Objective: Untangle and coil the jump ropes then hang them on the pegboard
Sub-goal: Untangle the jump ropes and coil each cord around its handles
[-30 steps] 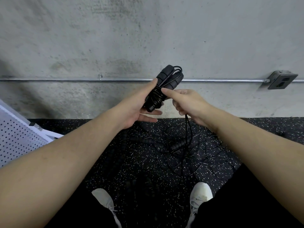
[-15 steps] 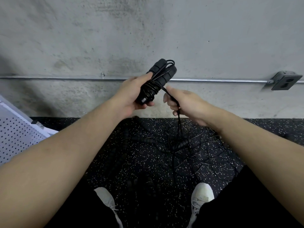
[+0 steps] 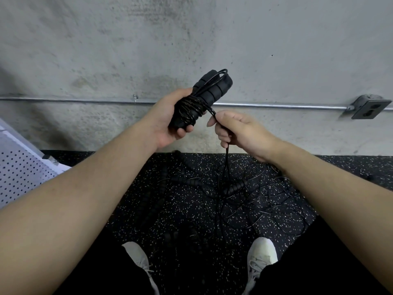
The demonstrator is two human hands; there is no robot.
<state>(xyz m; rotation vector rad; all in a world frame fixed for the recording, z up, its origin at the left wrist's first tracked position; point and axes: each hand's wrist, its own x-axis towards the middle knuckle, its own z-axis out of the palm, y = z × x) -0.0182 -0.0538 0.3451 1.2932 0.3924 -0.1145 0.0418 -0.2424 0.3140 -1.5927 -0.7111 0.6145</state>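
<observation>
The left hand (image 3: 168, 122) grips the wound handles (image 3: 204, 96), the right hand (image 3: 238, 130) pinches the cord (image 3: 226, 158); other ropes (image 3: 234, 188) lie tangled, nothing hangs on the pegboard (image 3: 19, 173)

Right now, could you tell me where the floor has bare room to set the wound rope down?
Bare floor lies between the pegboard and the loose ropes; a strip runs along the wall at far right. It is crowded from below the right hand down to the shoes.
</observation>
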